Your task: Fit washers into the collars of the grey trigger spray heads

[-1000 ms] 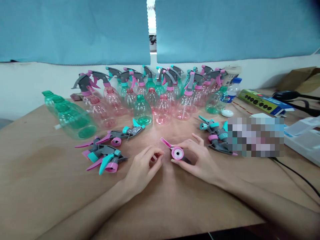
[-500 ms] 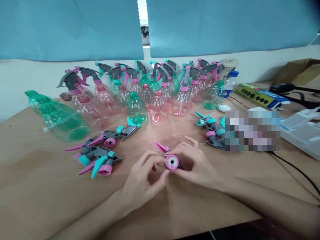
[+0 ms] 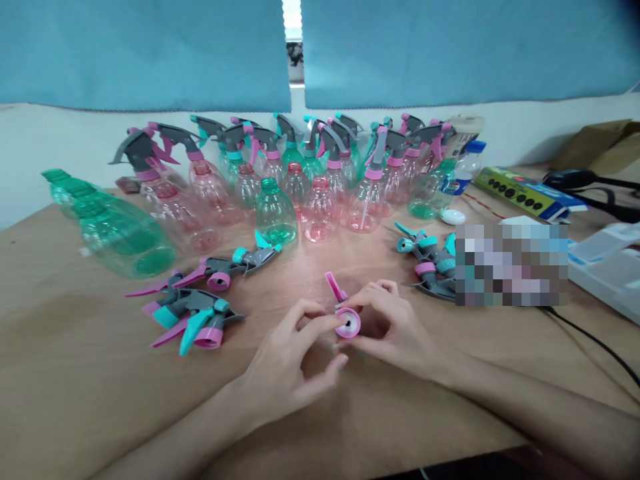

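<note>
your left index meets the sprayer [image 3: 352, 331] in your right hand [image 3: 397, 327]

your right hand pinches the sprayer over the desk [image 3: 65, 373], toward its near edge — thumb below, fingers above. the mouth of the pink collar [image 3: 349, 311] faces you, showing a white disc [image 3: 355, 325] with a dark hole, and the pink trigger [image 3: 334, 285] points toward the far edge. your left hand [image 3: 287, 353] isn't clamped on anything: the index fingertip touches the disc by the hole, while the thumb stands apart from the collar.

left of your left hand lies one pile [image 3: 187, 303] of loose sprayers; another pile [image 3: 431, 250] lies past your right hand, partly behind a pixelated patch. pink and green bottles [image 3: 276, 213] crowd the far edge — those at the back mostly wear sprayers, several in front have bare necks. near the left edge, green bottles [image 3: 133, 243] overlap. toward the far right corner you have a blue-capped bottle [image 3: 467, 167], a white oval thing [image 3: 453, 217] and a box [image 3: 517, 193]; a clear case [image 3: 613, 267] sits along the right edge.
</note>
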Demonstrator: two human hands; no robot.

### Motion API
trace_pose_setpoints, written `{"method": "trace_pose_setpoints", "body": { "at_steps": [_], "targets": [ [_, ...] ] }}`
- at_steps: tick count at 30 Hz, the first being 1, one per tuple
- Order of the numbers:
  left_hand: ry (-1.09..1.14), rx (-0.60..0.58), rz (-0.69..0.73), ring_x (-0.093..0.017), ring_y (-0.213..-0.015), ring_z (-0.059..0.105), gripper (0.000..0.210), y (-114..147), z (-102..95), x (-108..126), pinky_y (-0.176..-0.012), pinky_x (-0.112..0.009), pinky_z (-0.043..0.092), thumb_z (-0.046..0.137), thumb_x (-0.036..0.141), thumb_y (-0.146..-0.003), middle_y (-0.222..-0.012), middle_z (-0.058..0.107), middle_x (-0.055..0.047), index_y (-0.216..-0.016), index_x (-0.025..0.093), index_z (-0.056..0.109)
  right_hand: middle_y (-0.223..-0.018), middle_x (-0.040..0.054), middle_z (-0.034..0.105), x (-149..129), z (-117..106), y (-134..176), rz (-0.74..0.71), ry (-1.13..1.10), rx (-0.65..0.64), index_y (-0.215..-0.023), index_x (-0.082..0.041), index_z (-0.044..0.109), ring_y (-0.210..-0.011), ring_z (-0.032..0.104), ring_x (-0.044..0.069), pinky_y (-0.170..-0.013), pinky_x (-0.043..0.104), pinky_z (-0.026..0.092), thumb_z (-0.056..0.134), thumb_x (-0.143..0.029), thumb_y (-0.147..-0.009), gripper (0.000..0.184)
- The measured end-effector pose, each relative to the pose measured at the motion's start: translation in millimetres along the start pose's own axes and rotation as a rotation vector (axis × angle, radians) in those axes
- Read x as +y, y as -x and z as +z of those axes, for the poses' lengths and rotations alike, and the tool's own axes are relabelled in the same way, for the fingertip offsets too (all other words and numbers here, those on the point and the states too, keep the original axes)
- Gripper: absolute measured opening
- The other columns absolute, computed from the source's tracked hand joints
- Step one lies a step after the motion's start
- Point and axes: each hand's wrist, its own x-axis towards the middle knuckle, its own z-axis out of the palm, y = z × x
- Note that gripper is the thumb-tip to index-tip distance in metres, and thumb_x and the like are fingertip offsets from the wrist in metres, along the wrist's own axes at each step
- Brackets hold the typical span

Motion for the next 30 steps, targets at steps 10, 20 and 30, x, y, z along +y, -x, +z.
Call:
{"method": "trace_pose_setpoints", "body": {
  "at_steps": [10,20,30],
  "targets": [
    [-0.019,-0.015,-0.008,-0.014,-0.079,0.055,0.036,-3.0,-1.6,-0.9,-0.072,-0.029,0.053,0.058,0.02,-0.083,-0.103,0.047,-0.005,-0.118,0.025,0.051,-0.085,-0.003,0.069,0.9,0.0,0.2,-0.011,0.006,-0.001,-0.092,-0.023,0.059,-0.08,0.061,0.015,-0.085,0.036,0.033,0.072,-0.032,-0.076,0.022],
    [-0.133,-0.004,0.12,-0.018,-0.089,0.054,0.027,-4.9,-3.9,-3.7,-0.071,-0.03,0.053,0.06,0.019,-0.081,-0.103,0.048,-0.007,-0.108,0.023,0.058,-0.09,-0.0003,0.07,4.5,1.1,2.4,-0.133,0.077,-0.092,-0.109,-0.024,0.06,-0.088,0.061,0.017,-0.097,0.042,0.027,0.058,-0.036,-0.087,0.025],
    [-0.245,0.015,0.2,-0.021,-0.091,0.056,0.021,-10.3,-11.8,-4.0,-0.076,-0.035,0.051,0.064,0.031,-0.078,-0.102,0.055,-0.007,-0.097,0.024,0.064,-0.093,0.0035,0.067,3.6,0.8,7.1,-0.243,0.044,-0.115,-0.114,-0.021,0.056,-0.089,0.061,0.017,-0.102,0.042,0.026,0.046,-0.037,-0.094,0.028]
  ]
}}
